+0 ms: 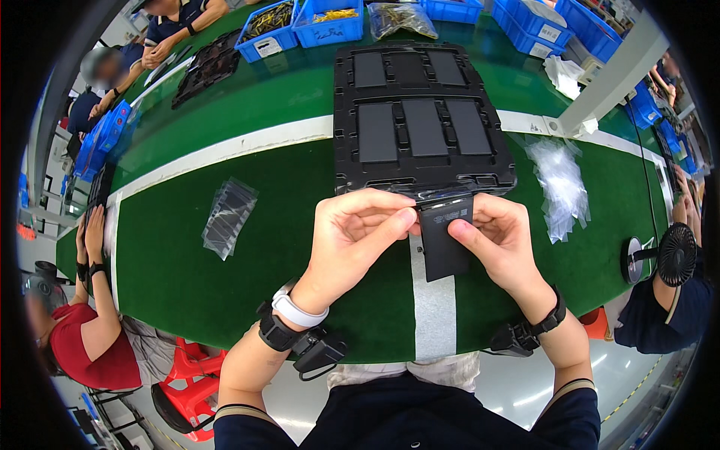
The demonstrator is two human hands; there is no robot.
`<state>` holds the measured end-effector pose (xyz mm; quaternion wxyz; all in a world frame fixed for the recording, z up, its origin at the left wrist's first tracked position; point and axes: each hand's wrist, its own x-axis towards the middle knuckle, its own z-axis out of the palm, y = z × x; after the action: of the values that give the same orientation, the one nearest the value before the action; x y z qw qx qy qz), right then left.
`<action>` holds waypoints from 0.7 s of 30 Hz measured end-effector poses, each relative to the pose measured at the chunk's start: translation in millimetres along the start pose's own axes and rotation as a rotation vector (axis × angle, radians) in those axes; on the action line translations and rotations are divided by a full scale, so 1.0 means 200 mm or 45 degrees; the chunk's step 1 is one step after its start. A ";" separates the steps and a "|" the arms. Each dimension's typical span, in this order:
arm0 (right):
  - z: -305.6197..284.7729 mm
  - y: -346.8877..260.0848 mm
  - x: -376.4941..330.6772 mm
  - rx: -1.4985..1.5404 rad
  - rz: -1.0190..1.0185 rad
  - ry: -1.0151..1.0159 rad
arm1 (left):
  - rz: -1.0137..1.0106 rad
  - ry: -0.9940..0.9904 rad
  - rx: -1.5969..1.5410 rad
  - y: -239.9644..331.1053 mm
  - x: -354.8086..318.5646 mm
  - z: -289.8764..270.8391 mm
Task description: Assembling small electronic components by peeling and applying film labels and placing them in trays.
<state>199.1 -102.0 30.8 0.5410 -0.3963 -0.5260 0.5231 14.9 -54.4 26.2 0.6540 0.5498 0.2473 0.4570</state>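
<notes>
Plainly, the flat black pack [444, 259] is held over the desk [165, 277], between tray [351, 176] and near edge, long axis toward that edge, left hand [345, 236] pinching at its far-left corner, right hand [501, 240] gripping its right side.

Thin, flat, rectangular black piece [446, 262]. Looks dark and smooth on the broad face, with small greyish print toward the upper end, too fine to make out. Shows a narrow, shinier dark strip along the top edge and a small dark nub on the left side. Held up above the green surface [292, 195], broad face toward the camera, tilted slightly, lower end toward the body. Pinched near the upper left corner by left hand [352, 236], gripped along the right side by right hand [496, 236], thumb flat on the face.
</notes>
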 end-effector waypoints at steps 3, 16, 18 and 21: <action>0.00 0.00 0.00 0.025 0.064 0.018 | 0.000 -0.063 -0.106 -0.01 0.00 -0.02; 0.03 0.03 0.00 -0.140 -0.067 0.193 | 0.155 -0.122 0.085 -0.02 0.00 0.00; 0.02 0.05 0.00 -0.219 -0.087 0.236 | 0.466 -0.185 0.652 -0.02 0.00 -0.01; 0.01 0.07 0.01 -0.077 -0.035 0.188 | 0.485 -0.099 0.672 -0.04 -0.01 0.01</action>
<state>194.8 -98.0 17.5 0.5732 -0.4429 -0.5054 0.4689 18.1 -56.3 18.8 0.4007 0.7538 0.2248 0.4698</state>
